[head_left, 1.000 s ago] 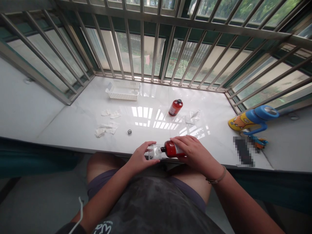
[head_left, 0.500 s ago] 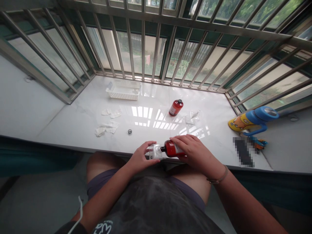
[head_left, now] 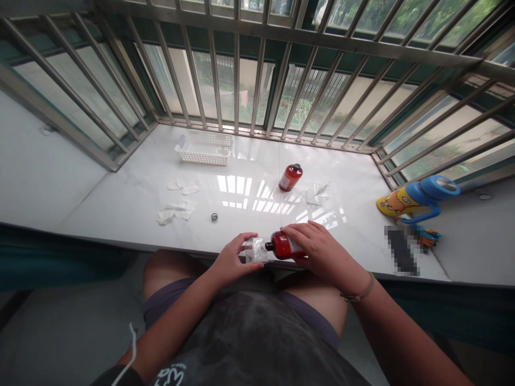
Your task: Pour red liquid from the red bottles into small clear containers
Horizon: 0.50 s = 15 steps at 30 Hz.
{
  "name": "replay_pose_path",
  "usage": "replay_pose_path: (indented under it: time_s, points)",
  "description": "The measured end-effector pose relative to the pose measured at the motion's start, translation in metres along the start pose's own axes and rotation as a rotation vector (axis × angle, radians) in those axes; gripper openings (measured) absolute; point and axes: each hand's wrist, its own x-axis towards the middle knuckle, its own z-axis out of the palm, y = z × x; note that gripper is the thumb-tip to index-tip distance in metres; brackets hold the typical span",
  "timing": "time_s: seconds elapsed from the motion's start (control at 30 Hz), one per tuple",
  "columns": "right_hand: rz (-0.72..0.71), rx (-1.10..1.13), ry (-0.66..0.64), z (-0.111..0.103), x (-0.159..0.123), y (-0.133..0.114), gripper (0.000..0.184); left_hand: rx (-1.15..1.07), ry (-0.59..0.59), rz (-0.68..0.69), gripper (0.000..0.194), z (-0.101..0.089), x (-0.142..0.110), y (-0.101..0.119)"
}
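My right hand (head_left: 316,244) is wrapped round a red bottle (head_left: 281,245) with a pale label. The bottle is tipped to the left, and its black neck is uncapped. At its mouth is a clear plastic pouch or container (head_left: 256,250), whose exact kind I cannot make out. My left hand (head_left: 237,254) grips this clear piece between thumb and fingers at the counter's front edge. A small dark bottle cap (head_left: 214,217) lies on the counter to the left. Behind my right hand stands a second red bottle (head_left: 290,178) with its dark cap on.
White crumpled tissues (head_left: 177,210) lie at left, below a white perforated basket (head_left: 204,150). Another clear plastic piece (head_left: 318,193) rests right of the capped bottle. A blue-and-yellow flask (head_left: 416,197) and a blurred dark object (head_left: 402,251) are at far right. Metal bars (head_left: 261,80) border the back.
Almost nothing differs. Both hands keep their places, with the red bottle still tipped at the clear plastic piece, which has shifted very slightly.
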Motion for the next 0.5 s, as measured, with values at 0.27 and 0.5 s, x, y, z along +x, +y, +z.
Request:
replay_pose_path:
  time_s: [0.27,0.5]
  points:
    - [0.008,-0.025,-0.006,-0.0022,-0.0005,-0.0009,0.074,-0.004,0.000,0.003,0.073,0.0004,0.0004,-0.0013]
    - [0.000,-0.061,-0.036,-0.0039,0.0005,-0.0009,0.071,-0.018,-0.006,0.002,0.076,0.0001,0.0012,-0.0052]
